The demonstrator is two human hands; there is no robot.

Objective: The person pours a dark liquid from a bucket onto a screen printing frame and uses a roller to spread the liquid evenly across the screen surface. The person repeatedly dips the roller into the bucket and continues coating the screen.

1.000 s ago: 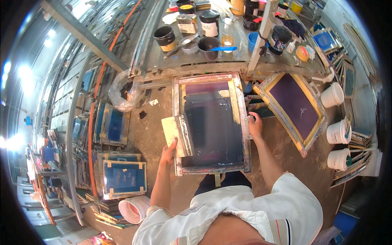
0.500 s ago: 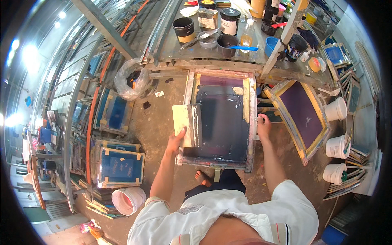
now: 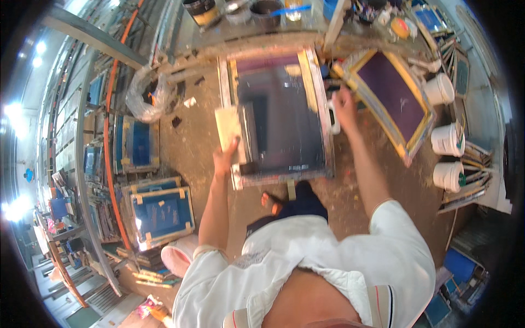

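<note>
A screen printing frame [image 3: 322, 104] lies before me, its mesh dark grey with a purple band at the far end. My left hand [image 3: 224, 156] grips a squeegee [image 3: 227, 123] with a pale wooden handle. It stands at the left part of the screen, its dark-smeared blade side against the mesh. My right hand [image 3: 343, 106] is just off the frame's right edge, fingers curled and blurred; what they hold, if anything, I cannot make out. Beside that hand is a white, loop-shaped piece [image 3: 333, 117] at the frame's edge.
Another purple screen [image 3: 391, 93] leans at the right, beside several white buckets [image 3: 447, 139]. Ink tubs [image 3: 266, 11] stand on the far bench. Blue screens [image 3: 161, 213] and a pinkish bucket [image 3: 178, 257] are at the left, as is a clear plastic bag [image 3: 146, 98].
The whole view has shifted, so the frame and bench appear higher in the picture. My right hand has come away from the frame's right edge. My left hand stays on the squeegee.
</note>
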